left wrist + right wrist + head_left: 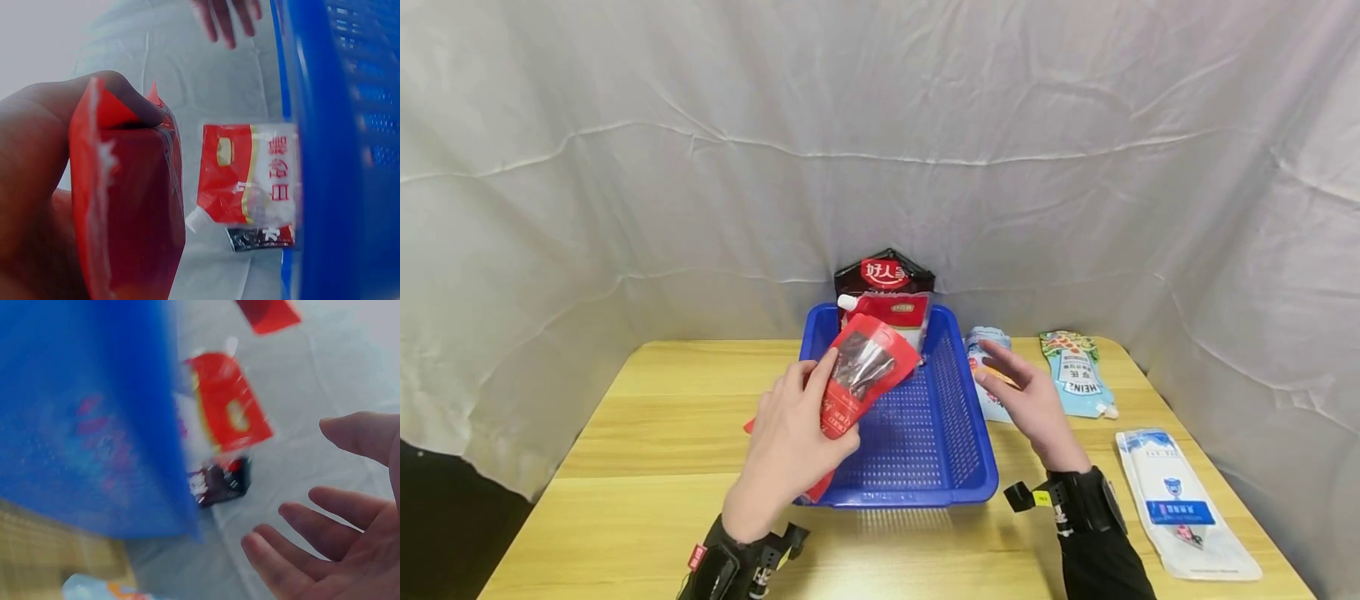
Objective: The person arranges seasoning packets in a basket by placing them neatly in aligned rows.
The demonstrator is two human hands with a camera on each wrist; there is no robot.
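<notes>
While left hand (790, 442) grips red pouch (857, 375), long axis tilted up-right over basket (955, 467), right hand (1026, 400) open, empty

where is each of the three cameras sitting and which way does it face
Head: worn above the table, looking forward and down at the blue basket; both hands and wrist rigs show, the left hand holding a red pouch.
Left wrist: low beside the left hand, facing the basket wall and the far curtain; thumb and palm around the red pouch show.
Right wrist: low beside the right hand, facing the same way; its spread, empty fingers show.
Shared: both wrist views catch the red and white pouch standing in the basket.
</notes>
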